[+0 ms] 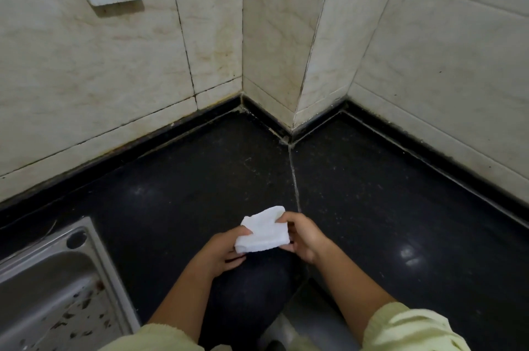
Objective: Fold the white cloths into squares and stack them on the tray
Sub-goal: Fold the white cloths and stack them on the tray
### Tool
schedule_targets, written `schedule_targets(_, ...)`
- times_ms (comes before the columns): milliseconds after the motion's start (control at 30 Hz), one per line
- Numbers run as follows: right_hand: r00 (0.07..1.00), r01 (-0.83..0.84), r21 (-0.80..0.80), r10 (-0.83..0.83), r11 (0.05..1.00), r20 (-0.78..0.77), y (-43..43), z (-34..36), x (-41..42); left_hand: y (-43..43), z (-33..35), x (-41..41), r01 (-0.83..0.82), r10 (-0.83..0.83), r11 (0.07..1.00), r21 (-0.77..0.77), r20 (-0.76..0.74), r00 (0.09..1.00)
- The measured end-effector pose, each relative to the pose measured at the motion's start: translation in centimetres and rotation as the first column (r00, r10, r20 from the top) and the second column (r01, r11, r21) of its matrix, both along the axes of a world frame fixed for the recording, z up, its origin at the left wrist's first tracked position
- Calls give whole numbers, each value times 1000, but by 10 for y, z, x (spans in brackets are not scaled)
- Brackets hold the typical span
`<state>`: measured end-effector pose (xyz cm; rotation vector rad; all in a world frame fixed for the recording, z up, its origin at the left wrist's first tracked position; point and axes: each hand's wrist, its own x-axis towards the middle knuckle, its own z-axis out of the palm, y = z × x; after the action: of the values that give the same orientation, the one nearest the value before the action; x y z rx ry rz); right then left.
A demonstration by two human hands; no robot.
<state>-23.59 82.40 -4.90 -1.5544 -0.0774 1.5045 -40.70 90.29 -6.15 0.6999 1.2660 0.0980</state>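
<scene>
Folding of one small white terry cloth appears nearly complete: it forms a compact, roughly square pad held between both hands above the black stone counter. Left hand fingers curl beneath it, thumb on top; right hand fingers pinch its right edge. No tray is visible, so stacking remains.

cloth part hid by fingers, sink cropped

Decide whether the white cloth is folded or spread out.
Folded: the white cloth is a small thick pad with layered edges.
</scene>
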Motion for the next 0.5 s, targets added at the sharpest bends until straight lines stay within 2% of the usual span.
schedule_targets(167,998,64,146,-60,987,-31,-21,23,17,-8,6,24,-14,52,991,-137,276,960)
schedule_targets(233,994,106,173,-107,979,-9,-36,30,28,-14,8,41,-9,52,990,-138,313,948)
schedule_targets(367,968,221,180,-238,959,82,-82,41,53,-32,20,78,182,-165,983,-20,330,929)
schedule_targets(500,914,352,183,-379,918,146,-139,50,72,-60,33,112,387,-377,921,49,364,852)
